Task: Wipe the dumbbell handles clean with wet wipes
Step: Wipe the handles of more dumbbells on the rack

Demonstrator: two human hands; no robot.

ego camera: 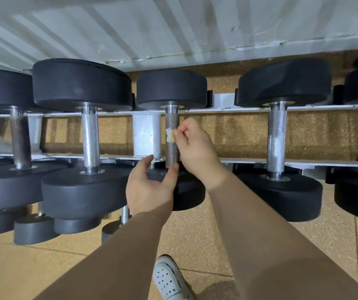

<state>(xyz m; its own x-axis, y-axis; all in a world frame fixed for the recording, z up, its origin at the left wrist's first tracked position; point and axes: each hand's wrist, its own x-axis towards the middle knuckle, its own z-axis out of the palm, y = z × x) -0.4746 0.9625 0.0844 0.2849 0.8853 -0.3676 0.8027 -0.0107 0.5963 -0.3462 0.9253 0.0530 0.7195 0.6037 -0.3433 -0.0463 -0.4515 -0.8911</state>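
Pinching wipe [169, 135] against handle [172, 118], axis front-to-back

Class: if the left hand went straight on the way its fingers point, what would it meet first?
Probably the lower end of the middle dumbbell's handle, just ahead of the left hand; depth is unclear.

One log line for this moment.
step: wiping middle dumbbell handle | right hand: pinches wet wipe against it | left hand: open, cupped by handle's lower end

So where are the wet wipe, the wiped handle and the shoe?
wet wipe [169, 135], head view, its crumpled middle.
dumbbell handle [172, 120], head view, knurled upper part.
white clog [169, 280], head view, its perforated top.
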